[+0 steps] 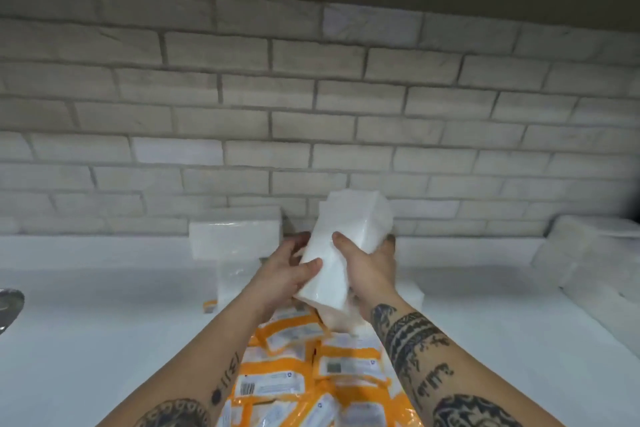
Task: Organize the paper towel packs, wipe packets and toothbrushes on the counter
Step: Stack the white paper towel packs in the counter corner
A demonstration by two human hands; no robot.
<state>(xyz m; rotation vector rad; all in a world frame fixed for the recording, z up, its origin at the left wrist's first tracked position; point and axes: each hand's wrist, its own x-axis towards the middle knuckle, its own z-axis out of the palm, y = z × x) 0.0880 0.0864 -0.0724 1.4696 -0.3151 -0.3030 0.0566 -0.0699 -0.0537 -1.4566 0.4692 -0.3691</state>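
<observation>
While both forearms reach forward from the bottom of the view, the two hands close together on one white paper towel pack (346, 243) and hold it lifted above a white counter (104, 322). The left hand (284, 274) grips the pack's lower left edge, with the thumb laid across the front face and the fingers curled behind. The right hand (370, 267) grips the right side, with the thumb on the front and the fingertips wrapping round the far edge. The pack is tall and wrapped in clear film. It tilts with its top leaning away and to the right, towards a pale brick wall (311, 97) behind the counter. Both forearms bear dark tattoos.

Below the hands and between the forearms lies a loose heap of orange and white wipe packets (311, 374), overlapping one another and spreading down to the bottom edge of the view. One stray orange packet (209, 305) lies just left of the heap.

Behind the left hand, a second white pack (235, 236) stands against the wall, and another wrapped pack (235, 274) sits just in front of it. A further white pack (412, 295) shows partly behind the right wrist. Far to the right, a cluster of wrapped packs (588, 253) lies on the counter near the wall, blurred. At the left edge, part of a round metal object (10, 302) shows; what it is cannot be told.
</observation>
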